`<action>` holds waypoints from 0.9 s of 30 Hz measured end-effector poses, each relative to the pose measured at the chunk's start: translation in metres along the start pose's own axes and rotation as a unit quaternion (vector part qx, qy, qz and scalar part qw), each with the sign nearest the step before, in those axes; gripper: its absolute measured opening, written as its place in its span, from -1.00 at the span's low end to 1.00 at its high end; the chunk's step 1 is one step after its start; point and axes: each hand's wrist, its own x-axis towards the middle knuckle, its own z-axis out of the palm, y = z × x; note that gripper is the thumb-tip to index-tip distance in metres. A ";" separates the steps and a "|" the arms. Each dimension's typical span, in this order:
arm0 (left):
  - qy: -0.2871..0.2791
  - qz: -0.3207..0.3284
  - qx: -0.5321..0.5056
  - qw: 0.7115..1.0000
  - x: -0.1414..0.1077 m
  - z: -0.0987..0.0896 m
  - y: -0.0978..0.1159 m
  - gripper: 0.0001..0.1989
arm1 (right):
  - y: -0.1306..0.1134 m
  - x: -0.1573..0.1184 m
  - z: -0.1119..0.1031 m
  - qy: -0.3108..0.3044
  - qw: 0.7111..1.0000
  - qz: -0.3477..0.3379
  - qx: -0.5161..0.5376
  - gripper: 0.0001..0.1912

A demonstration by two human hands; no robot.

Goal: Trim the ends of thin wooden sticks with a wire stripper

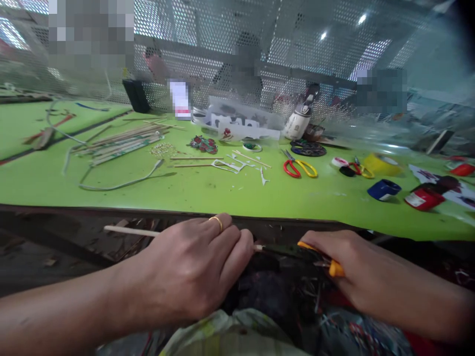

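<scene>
My left hand [200, 257] is closed round a thin pale stick [131, 231], whose long end points left and whose short tip shows past my fingers on the right. To the right, my right hand [345, 262] is wrapped round an orange-handled tool [336, 268], with most of the tool hidden by the hand or blurred. Both hands are below the front edge of the green table [230, 200], with a dark gap between them. The stick's tip and the tool are apart.
On the table are red-and-yellow scissors [300, 167], a bundle of sticks [126, 143], white paper cutouts [228, 165], a white cable [107, 188], blue tape [384, 189], red tape [424, 198] and yellow tape [382, 164]. A mesh partition [208, 59] stands behind.
</scene>
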 end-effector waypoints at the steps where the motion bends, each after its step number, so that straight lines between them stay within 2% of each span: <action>1: 0.002 0.003 0.005 1.000 0.000 0.001 -0.001 -0.76 | 0.000 0.001 0.000 -0.009 1.000 0.004 0.009 -0.60; 7: 0.005 -0.021 0.009 1.000 -0.001 0.012 -0.004 -0.78 | -0.003 0.009 -0.003 -0.030 0.999 -0.011 0.015 -0.74; 11: -0.043 -0.082 -0.069 0.993 0.001 0.013 -0.003 -0.72 | -0.002 0.013 -0.005 0.003 0.999 0.000 -0.032 -0.75; 16: -0.125 -0.190 -0.227 0.947 0.001 0.008 -0.002 -0.82 | 0.001 0.012 0.000 0.018 0.993 0.035 -0.116 -0.68; 19: -0.149 -0.200 -0.290 0.924 -0.003 0.010 -0.004 -0.83 | 0.001 0.009 0.002 0.051 0.985 0.014 -0.163 -0.64; 22: -0.117 -0.180 -0.294 0.931 -0.006 0.016 -0.003 -0.79 | 0.000 0.008 0.003 0.084 0.980 0.000 -0.182 -0.64; 25: -0.046 -0.156 -0.237 0.958 -0.007 0.017 -0.001 -0.77 | 0.001 0.007 0.002 0.070 0.985 0.005 -0.159 -0.60; 27: -0.029 -0.131 -0.189 0.973 -0.006 0.016 0.000 -0.79 | 0.002 0.008 0.002 0.057 0.989 0.005 -0.138 -0.59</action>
